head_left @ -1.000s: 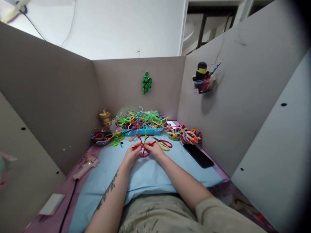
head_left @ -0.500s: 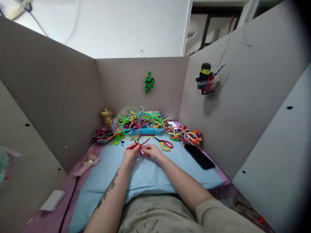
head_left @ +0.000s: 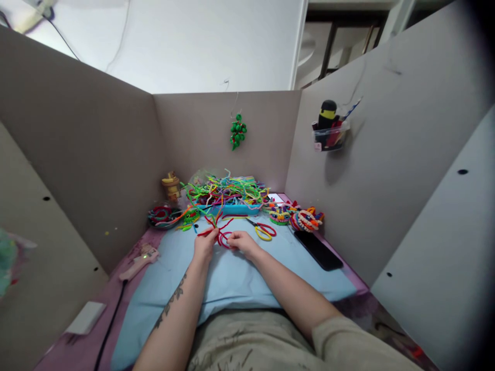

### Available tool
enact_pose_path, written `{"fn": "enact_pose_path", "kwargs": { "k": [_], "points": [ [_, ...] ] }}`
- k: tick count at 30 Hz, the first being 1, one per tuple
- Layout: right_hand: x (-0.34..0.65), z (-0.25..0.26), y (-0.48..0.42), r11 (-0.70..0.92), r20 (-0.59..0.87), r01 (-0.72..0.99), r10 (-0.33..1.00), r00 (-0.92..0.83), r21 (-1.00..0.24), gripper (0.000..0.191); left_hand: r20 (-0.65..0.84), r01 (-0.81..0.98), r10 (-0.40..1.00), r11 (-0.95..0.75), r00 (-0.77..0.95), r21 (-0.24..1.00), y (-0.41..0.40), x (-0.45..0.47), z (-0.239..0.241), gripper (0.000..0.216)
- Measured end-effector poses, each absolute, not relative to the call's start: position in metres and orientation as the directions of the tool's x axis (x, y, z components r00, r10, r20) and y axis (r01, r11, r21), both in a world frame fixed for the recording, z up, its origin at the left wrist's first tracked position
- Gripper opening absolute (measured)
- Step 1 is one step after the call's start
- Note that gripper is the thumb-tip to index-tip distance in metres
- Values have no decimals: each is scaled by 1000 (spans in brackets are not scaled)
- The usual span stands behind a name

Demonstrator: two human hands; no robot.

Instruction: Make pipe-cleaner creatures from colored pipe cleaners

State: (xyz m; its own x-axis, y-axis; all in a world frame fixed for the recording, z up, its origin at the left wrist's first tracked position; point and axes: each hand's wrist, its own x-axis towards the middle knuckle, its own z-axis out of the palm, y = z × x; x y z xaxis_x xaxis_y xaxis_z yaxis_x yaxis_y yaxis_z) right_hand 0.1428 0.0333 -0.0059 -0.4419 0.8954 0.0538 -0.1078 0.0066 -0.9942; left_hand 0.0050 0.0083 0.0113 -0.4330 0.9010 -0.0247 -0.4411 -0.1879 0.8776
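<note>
Both my hands meet over a light blue mat (head_left: 232, 281), pinching a bundle of red pipe cleaners (head_left: 221, 234) with a green stem sticking up from it. My left hand (head_left: 203, 243) is closed on the left side of the bundle. My right hand (head_left: 240, 240) is closed on the loop at its right side. Red ends stick out to the left and upward. Just behind lies a blue tray (head_left: 228, 208) heaped with pipe cleaners of many colours.
Red-and-yellow scissors (head_left: 263, 230) lie right of my hands, a black phone (head_left: 317, 249) farther right, finished pipe-cleaner pieces (head_left: 305, 219) behind it. A glue gun (head_left: 137, 261) lies at left, a dark bowl (head_left: 161, 216) and small figure (head_left: 170, 186) beyond. Cardboard walls enclose the desk.
My hands have shifted slightly left and turned the red bundle; its loose ends now point differently, with the loop lower between my fingers.
</note>
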Motion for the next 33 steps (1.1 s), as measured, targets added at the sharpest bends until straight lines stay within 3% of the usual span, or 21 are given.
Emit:
{"fn": "enact_pose_path", "kwargs": {
  "k": [6, 14, 18, 22, 27, 30, 33],
  "points": [
    [143, -4, 33, -34, 27, -137, 908, -419, -990, 27, -30, -477, 912, -186, -409, 859, 10, 1, 8, 38],
    [156, 0, 51, -154, -81, -305, 968, -239, -940, 48, -20, -462, 928, -166, -372, 871, 9, -1, 9, 40],
    [158, -2, 51, -106, -21, -270, 954, -300, -957, 37, -20, -462, 929, -166, -371, 871, 8, 0, 10, 42],
    [154, -6, 44, 93, 127, -104, 903, -410, -990, 30, -17, -450, 928, -165, -372, 878, 6, 1, 11, 43],
    [148, -9, 40, 209, 191, 2, 897, -398, -978, 20, -25, -444, 939, -138, -342, 885, 5, 3, 11, 44],
    [146, -5, 39, 195, 199, -48, 907, -371, -980, 22, -21, -443, 960, -109, -279, 890, 3, 4, 10, 49],
    [144, 1, 36, 113, 190, -202, 889, -417, -973, 32, 11, -381, 982, -83, -187, 921, 2, 7, 9, 56]
  ]
}}
